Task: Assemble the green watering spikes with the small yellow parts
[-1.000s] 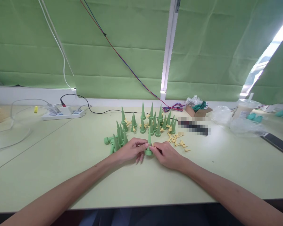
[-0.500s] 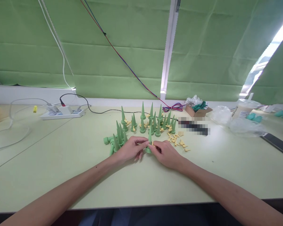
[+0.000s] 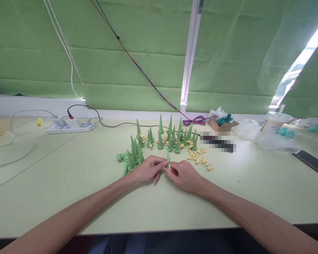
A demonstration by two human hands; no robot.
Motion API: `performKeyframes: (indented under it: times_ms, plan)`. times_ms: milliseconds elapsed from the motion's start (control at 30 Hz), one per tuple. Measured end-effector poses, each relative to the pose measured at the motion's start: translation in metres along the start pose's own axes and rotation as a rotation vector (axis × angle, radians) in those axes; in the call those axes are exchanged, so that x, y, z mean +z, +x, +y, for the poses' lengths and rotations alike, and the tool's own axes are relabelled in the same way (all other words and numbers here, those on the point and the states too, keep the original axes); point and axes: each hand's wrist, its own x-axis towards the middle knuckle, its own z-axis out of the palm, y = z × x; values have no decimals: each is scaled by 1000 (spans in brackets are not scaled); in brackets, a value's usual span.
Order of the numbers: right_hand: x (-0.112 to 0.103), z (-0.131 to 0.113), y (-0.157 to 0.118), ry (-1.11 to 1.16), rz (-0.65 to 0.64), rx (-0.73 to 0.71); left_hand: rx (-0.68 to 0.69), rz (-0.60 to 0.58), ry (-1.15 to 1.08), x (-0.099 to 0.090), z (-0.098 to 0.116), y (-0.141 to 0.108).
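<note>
Between my two hands a green plastic spike [image 3: 168, 156], cone-shaped, points upward, its lower part mostly hidden by fingers. My left hand [image 3: 151, 169] is closed, its thumb and index finger pinching the spike from the left. On the spike's near side a small yellow plastic valve [image 3: 170, 167] sticks out between the fingertips. My right hand [image 3: 184, 176] is closed too, its curled fingers and thumb at the yellow valve and the spike's base. Loose yellow valves [image 3: 197, 157] lie just beyond my right hand.
Several upright green spikes [image 3: 160, 141], many with yellow valves, stand behind my hands. More green spikes [image 3: 130, 162] are by my left wrist, some lying down. A power strip [image 3: 71, 128] is at the left; a cardboard box [image 3: 221, 125], drink cup [image 3: 272, 123] and phone [image 3: 312, 163] are at the right.
The spike between my hands has turned and sits slightly lower, bringing its yellow valve from the right side round to the front. My right hand has shifted slightly left.
</note>
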Motion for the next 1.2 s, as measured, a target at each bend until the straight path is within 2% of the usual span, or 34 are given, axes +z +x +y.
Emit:
performKeyframes:
  times_ms: [700, 967, 1200]
  plan:
    - [-2, -1, 0, -54, -34, 14, 6, 5, 35, 1, 2, -1]
    - [-6, -3, 2, -69, -61, 31, 2, 72, 31, 5, 4, -1]
    - [-10, 1, 2, -63, -57, 42, -32, 78, 66, 4, 9, -2]
